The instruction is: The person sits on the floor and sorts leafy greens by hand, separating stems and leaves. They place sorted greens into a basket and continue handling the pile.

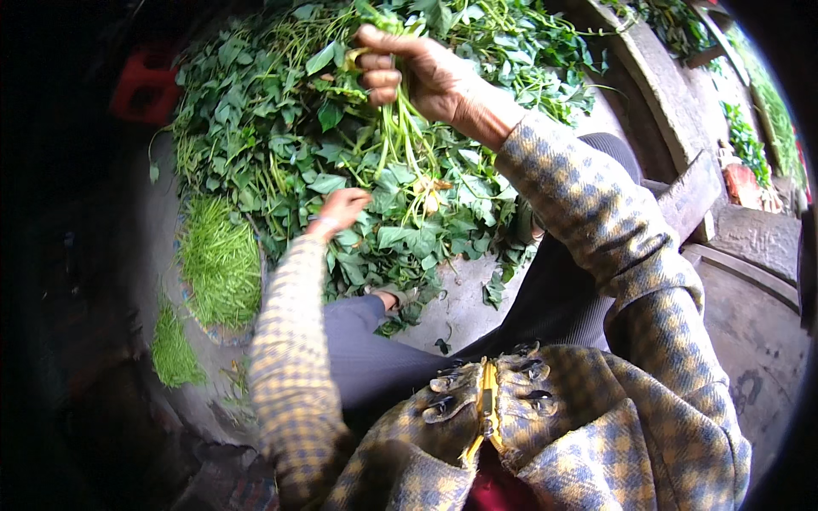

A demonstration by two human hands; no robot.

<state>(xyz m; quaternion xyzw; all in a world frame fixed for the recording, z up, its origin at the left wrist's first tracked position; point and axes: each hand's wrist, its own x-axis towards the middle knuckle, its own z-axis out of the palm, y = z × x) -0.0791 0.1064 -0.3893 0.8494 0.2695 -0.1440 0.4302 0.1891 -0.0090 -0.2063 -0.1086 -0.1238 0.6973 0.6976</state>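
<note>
High in the view, my right hand [418, 73] grips a bunch of leafy green vine stems [399, 137], whose pale ends hang down below the fist. A few yellowed leaves [429, 195] show near the lower ends of these stems. My left hand [342, 209] is lower and to the left, close over the heap of leafy vines [255, 134], which look like sweet potato vines. Its fingers are curled and slightly blurred, and whether anything is between them cannot be made out. The heap spreads across the floor before my feet.
Left of the heap lies a pile of cut thin green stalks [220, 262], with a smaller pile [174, 350] beside it. A red plastic object [147, 83] stands at the far left. Wooden boards [645, 83] run along the right. Loose leaves lie on the concrete floor [470, 297].
</note>
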